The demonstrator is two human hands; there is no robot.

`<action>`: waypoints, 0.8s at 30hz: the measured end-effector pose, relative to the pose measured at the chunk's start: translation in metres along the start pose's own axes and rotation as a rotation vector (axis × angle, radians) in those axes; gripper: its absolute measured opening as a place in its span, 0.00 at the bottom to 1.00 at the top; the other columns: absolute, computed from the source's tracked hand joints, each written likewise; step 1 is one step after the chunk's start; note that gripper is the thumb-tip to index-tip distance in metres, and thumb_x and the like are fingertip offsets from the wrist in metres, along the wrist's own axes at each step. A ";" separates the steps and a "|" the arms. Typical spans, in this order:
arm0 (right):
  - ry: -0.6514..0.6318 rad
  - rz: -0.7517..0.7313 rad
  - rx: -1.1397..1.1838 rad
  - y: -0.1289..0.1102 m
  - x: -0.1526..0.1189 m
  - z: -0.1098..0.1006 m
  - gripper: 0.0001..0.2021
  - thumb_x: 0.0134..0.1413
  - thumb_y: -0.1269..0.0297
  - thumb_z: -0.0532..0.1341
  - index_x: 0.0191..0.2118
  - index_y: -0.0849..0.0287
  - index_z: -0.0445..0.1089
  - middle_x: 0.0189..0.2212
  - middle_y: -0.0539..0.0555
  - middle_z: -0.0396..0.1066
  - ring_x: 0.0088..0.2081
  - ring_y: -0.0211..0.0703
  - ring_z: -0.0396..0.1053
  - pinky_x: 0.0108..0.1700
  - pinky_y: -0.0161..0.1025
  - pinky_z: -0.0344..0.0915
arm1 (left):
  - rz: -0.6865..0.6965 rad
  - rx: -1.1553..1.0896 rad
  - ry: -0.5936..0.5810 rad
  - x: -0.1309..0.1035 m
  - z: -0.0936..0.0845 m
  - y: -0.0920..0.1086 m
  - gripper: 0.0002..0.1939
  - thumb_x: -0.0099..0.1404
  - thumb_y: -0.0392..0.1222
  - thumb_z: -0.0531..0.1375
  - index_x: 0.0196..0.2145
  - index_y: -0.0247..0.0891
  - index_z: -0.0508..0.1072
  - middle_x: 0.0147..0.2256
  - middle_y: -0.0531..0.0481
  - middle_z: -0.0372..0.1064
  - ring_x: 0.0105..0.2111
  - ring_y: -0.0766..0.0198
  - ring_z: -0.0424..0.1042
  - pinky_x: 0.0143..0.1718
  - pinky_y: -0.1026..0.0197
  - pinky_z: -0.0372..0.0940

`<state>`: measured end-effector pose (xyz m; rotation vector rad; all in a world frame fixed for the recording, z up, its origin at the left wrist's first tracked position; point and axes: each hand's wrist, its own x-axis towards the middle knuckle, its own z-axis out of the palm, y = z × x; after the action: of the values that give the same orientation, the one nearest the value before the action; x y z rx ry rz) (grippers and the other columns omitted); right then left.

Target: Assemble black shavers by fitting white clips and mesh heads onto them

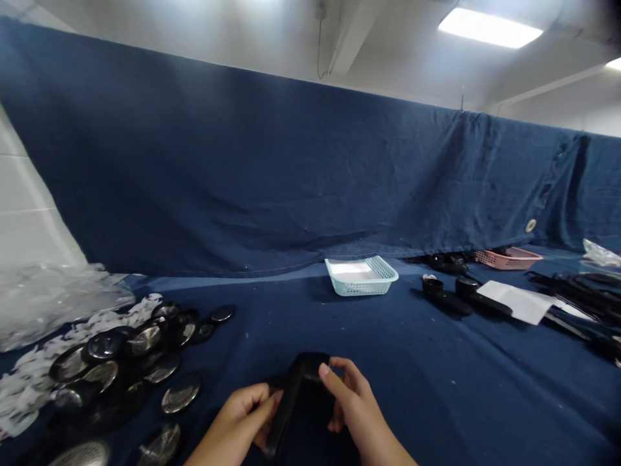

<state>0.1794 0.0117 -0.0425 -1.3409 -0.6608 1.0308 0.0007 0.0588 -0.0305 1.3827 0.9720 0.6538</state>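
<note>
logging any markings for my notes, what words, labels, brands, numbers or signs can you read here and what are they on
No readable text anywhere in this view.
Black piece between the left hand and right hand: no lettering can be made out.
White sheet at right, and paper in the light blue basket: no writing legible.
Round metallic-faced parts: too blurred to tell.

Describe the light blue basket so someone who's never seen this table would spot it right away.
Start at the dark blue curtain hanging across the back. Near the middle of its bottom edge, on the blue cloth, sits a shallow plastic basket with holes in its sides. It's pale blue with something flat and white inside, while the basket farther right is pink.
</note>
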 end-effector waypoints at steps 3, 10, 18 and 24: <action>-0.011 0.003 -0.008 0.000 0.001 -0.001 0.34 0.35 0.34 0.65 0.39 0.60 0.67 0.18 0.41 0.62 0.07 0.26 0.53 0.11 0.30 0.55 | 0.028 0.033 0.007 -0.002 0.002 0.001 0.32 0.48 0.72 0.60 0.17 0.40 0.54 0.16 0.62 0.49 0.18 0.71 0.49 0.21 0.67 0.51; -0.032 0.002 -0.034 0.001 0.000 -0.002 0.34 0.36 0.32 0.64 0.39 0.60 0.66 0.18 0.42 0.63 0.07 0.28 0.54 0.10 0.30 0.54 | 0.014 0.075 0.007 -0.009 0.007 0.008 0.31 0.51 0.73 0.57 0.21 0.37 0.65 0.18 0.60 0.51 0.21 0.70 0.49 0.22 0.67 0.47; -0.074 0.029 -0.043 -0.002 -0.004 -0.003 0.32 0.39 0.32 0.61 0.38 0.59 0.67 0.15 0.41 0.61 0.09 0.28 0.54 0.13 0.30 0.57 | 0.013 0.099 0.047 -0.011 0.012 0.008 0.32 0.52 0.74 0.55 0.21 0.37 0.64 0.18 0.60 0.53 0.20 0.70 0.52 0.21 0.67 0.47; -0.110 0.059 -0.042 -0.007 -0.007 -0.004 0.32 0.42 0.31 0.58 0.36 0.59 0.68 0.12 0.42 0.59 0.10 0.32 0.58 0.13 0.28 0.51 | 0.082 0.171 0.009 -0.012 0.014 0.005 0.29 0.54 0.71 0.55 0.19 0.40 0.61 0.16 0.58 0.58 0.18 0.68 0.59 0.21 0.66 0.54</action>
<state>0.1817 0.0044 -0.0350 -1.3547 -0.7318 1.1502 0.0081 0.0421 -0.0248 1.5779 1.0010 0.6497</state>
